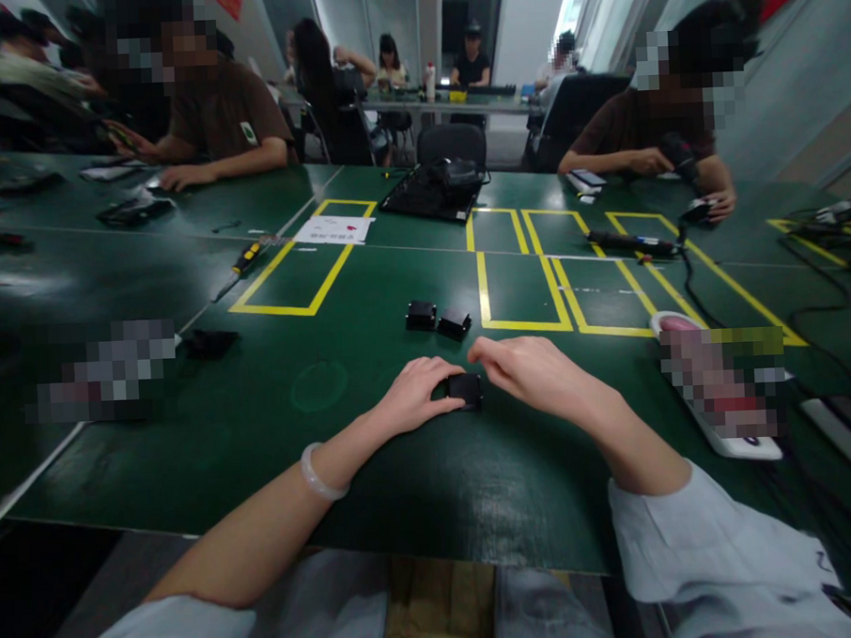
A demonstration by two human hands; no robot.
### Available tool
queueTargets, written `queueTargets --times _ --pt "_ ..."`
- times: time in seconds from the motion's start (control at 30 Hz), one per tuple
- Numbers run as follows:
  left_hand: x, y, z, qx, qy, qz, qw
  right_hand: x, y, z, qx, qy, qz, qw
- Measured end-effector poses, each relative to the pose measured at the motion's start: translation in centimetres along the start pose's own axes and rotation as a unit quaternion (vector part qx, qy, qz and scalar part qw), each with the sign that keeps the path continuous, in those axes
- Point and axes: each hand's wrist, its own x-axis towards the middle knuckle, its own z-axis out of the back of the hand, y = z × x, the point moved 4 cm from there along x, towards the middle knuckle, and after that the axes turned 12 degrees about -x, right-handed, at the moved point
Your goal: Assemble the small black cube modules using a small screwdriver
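Observation:
A small black rectangular block (465, 391) lies on the green table, gripped at its left side between the thumb and fingers of my left hand (420, 393). Just up and to the right of it is my right hand (523, 371), its fingers curled together in a pinch near the block's right edge. Whether those fingertips hold anything is too small to make out. Two similar black pieces, a left one (421, 314) and a tilted right one (455, 324), sit side by side a little beyond my hands.
Yellow tape rectangles (528, 326) mark the green table (376, 472). A yellow-black screwdriver (246, 259) and a paper sheet (333, 230) lie to the left. At right are a phone-like white object (745, 448), a black electric screwdriver (634, 244) and cables. Co-workers sit opposite.

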Motion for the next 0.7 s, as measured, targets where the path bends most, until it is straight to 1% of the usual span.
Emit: queueTargets --times 0.23,0.37,0.7 --pt "0.0 -0.1 0.1 -0.011 -0.001 0.005 1.0 0.3 -0.6 -0.1 -0.037 -0.011 -0.057 0.998" --pt "-0.1 0.1 0.0 -0.016 -0.001 0.005 1.0 0.3 -0.7 -0.3 -0.064 -0.004 -0.07 0.995" --pt "-0.1 0.3 0.0 -0.016 0.0 0.002 1.0 0.3 0.4 0.1 -0.061 0.005 -0.027 0.998"
